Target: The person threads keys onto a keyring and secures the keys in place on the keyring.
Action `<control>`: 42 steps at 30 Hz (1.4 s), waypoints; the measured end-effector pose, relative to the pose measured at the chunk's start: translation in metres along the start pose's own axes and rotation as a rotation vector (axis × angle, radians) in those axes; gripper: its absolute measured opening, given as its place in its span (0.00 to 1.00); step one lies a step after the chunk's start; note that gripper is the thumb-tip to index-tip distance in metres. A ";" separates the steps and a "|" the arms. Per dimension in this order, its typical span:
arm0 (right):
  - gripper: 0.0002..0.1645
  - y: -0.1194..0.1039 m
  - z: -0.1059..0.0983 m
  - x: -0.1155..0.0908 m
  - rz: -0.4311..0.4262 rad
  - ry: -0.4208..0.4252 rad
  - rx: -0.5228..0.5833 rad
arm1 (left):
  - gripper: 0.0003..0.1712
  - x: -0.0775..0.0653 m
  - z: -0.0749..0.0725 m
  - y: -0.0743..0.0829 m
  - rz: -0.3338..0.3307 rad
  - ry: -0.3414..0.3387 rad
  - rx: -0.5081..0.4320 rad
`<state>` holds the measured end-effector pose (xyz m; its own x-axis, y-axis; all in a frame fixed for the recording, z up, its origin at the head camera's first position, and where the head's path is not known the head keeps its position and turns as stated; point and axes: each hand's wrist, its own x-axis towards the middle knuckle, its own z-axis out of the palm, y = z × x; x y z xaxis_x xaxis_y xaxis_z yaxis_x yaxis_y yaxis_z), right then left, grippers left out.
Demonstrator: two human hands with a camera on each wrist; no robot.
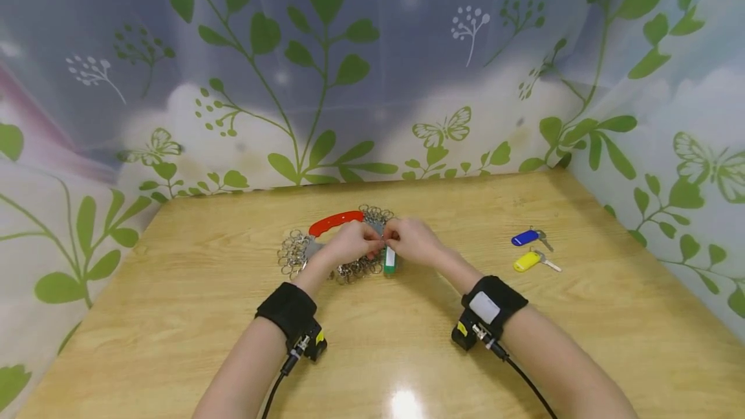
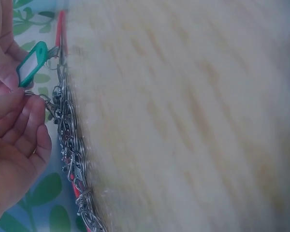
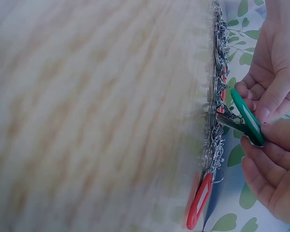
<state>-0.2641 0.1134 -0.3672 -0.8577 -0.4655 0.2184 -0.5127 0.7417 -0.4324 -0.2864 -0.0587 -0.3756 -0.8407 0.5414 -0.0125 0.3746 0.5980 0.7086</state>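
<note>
A large key ring with a red handle lies on the table, hung with many small metal rings. My left hand is over its right part and pinches a small metal ring between thumb and forefinger. Close beside it, my right hand pinches the end of a green key tag with a white label. A key hangs from this tag. A red key tag lies at the bunch's edge in the right wrist view. Fingertips partly hide where tag and ring meet.
On the table's right side lie a blue key tag with a key and, nearer, a yellow key tag with a key. A leaf-patterned curtain stands behind the wooden table. Cables run from both wrist cameras.
</note>
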 end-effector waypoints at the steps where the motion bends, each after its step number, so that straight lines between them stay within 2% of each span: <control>1: 0.02 0.001 0.001 0.000 -0.001 0.001 0.002 | 0.11 -0.001 0.001 -0.001 0.005 -0.008 -0.004; 6: 0.02 0.001 0.004 -0.002 0.008 0.006 0.011 | 0.08 -0.002 0.003 -0.004 0.018 -0.011 -0.023; 14: 0.02 0.000 0.002 0.000 0.027 0.022 0.031 | 0.08 -0.001 0.000 -0.002 0.003 0.015 -0.013; 22: 0.02 0.001 0.004 -0.001 -0.022 0.039 0.054 | 0.09 -0.004 -0.002 0.001 0.006 0.011 -0.028; 32: 0.03 -0.004 0.003 -0.003 -0.042 0.031 0.020 | 0.09 -0.002 -0.002 -0.002 0.029 0.028 -0.022; 37: 0.03 -0.001 0.005 -0.002 -0.011 0.044 0.019 | 0.10 -0.001 0.000 -0.003 0.023 0.039 -0.019; 42: 0.03 0.002 0.005 0.000 0.022 0.061 0.019 | 0.09 -0.001 0.000 -0.005 0.034 0.004 -0.037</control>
<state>-0.2653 0.1126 -0.3725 -0.8697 -0.4184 0.2618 -0.4935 0.7419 -0.4540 -0.2875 -0.0628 -0.3793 -0.8292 0.5588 0.0149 0.3883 0.5566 0.7344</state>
